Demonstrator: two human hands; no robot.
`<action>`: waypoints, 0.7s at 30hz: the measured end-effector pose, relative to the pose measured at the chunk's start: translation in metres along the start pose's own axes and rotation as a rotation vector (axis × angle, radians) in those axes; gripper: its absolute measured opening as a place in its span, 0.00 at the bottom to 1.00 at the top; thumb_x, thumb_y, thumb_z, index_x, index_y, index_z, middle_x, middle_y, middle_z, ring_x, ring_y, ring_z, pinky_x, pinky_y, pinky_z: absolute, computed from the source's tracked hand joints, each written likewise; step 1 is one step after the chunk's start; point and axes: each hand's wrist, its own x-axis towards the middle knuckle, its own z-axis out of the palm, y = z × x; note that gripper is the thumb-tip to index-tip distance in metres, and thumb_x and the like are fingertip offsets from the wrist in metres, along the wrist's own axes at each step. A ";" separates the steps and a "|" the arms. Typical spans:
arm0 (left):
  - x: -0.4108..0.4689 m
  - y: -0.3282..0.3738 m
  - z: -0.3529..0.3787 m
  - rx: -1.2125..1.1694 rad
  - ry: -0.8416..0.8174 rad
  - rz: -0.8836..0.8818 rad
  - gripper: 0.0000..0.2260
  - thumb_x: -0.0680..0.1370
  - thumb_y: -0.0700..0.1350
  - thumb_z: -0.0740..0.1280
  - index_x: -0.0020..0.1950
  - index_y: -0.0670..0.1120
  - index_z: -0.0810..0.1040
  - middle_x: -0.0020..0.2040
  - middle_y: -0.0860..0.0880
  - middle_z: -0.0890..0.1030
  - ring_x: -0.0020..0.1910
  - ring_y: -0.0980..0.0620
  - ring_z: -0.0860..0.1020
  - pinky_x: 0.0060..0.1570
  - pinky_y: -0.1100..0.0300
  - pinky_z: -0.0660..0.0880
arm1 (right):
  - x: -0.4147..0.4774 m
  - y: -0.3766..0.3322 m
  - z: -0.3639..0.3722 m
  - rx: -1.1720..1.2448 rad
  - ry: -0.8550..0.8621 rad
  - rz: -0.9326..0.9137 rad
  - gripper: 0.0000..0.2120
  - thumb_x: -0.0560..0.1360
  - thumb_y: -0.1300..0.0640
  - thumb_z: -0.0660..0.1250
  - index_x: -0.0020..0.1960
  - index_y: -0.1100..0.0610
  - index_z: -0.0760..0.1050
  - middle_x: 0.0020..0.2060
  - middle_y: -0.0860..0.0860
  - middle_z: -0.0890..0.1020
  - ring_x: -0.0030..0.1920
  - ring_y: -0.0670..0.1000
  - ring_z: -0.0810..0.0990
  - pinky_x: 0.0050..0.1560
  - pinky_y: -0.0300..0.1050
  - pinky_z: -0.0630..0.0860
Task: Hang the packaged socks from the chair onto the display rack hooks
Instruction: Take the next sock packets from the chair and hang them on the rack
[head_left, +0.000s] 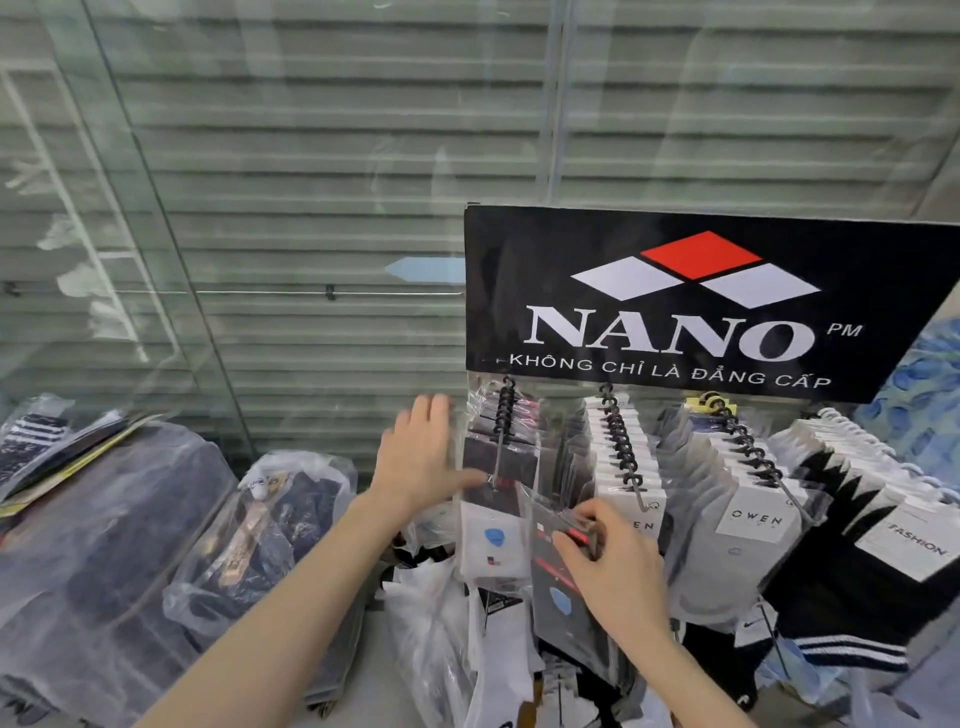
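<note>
We list: sign (691, 306), black, white lettering, one red and two white diamonds; white pack (491, 540), blue mark; grey pack (563, 597), red stripe, blue mark.

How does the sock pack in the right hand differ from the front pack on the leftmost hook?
The held pack has a dark sock, the front pack a white one. The right hand grips the held pack, off any hook; the front pack hangs on the leftmost hook. Both show a blue mark.
</note>
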 end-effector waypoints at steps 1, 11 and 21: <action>0.009 0.005 -0.004 0.038 0.056 0.082 0.39 0.67 0.60 0.73 0.71 0.47 0.60 0.67 0.48 0.68 0.64 0.44 0.69 0.61 0.48 0.68 | 0.001 0.002 -0.003 -0.006 0.006 0.021 0.06 0.72 0.49 0.68 0.44 0.44 0.71 0.26 0.42 0.74 0.29 0.45 0.73 0.28 0.40 0.66; 0.034 0.011 0.002 -0.247 -0.251 0.113 0.32 0.68 0.46 0.78 0.65 0.44 0.65 0.52 0.48 0.75 0.52 0.45 0.76 0.48 0.57 0.69 | 0.008 0.009 -0.011 -0.176 0.049 -0.003 0.09 0.75 0.52 0.63 0.55 0.46 0.71 0.34 0.48 0.80 0.39 0.53 0.80 0.33 0.43 0.72; 0.027 -0.002 -0.027 -0.321 -0.561 0.221 0.13 0.70 0.40 0.76 0.50 0.46 0.76 0.48 0.52 0.75 0.49 0.53 0.72 0.52 0.62 0.68 | 0.011 0.005 -0.010 -0.245 -0.022 -0.051 0.10 0.77 0.55 0.55 0.58 0.51 0.66 0.42 0.51 0.82 0.42 0.56 0.81 0.36 0.47 0.75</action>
